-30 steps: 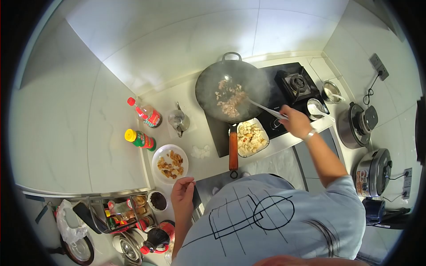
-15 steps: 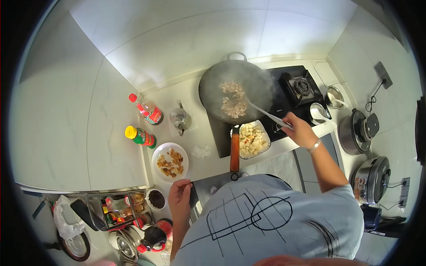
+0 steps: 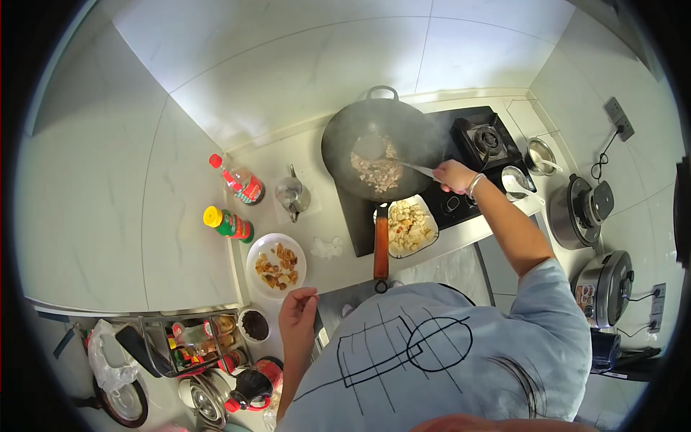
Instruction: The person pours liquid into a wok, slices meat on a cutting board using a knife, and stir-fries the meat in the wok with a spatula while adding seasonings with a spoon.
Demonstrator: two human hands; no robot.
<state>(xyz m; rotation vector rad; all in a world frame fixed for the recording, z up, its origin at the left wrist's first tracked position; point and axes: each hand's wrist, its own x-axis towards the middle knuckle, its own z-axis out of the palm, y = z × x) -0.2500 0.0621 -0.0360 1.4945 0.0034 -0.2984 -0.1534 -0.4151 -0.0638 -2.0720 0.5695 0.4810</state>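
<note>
My right hand (image 3: pixel 455 177) is closed around the handle of a metal spatula (image 3: pixel 417 168). Its blade sits in chopped meat (image 3: pixel 381 171) inside the dark wok (image 3: pixel 338 147), and steam blurs its outline. The wok's wooden handle (image 3: pixel 381 248) points toward me. My left hand (image 3: pixel 296 311) hovers at the counter's front edge, fingers loosely bent and holding nothing visible. Closest to it is a white plate (image 3: pixel 252 270) with browned pieces (image 3: pixel 277 268). Beside the wok handle stands a square dish (image 3: pixel 434 237) of pale chopped food (image 3: pixel 410 225).
A red-capped bottle (image 3: pixel 243 186), a green bottle (image 3: pixel 232 224) and a metal pot (image 3: pixel 289 196) stand left of the wok. To the right are a bare burner (image 3: pixel 489 142), a bowl with a white spoon (image 3: pixel 515 181) and cookers (image 3: pixel 576 216). A bottle rack (image 3: pixel 194 345) is lower left.
My right hand has moved up and left with the spatula, pushing its blade farther across the meat. My left hand has shifted slightly right and up.
</note>
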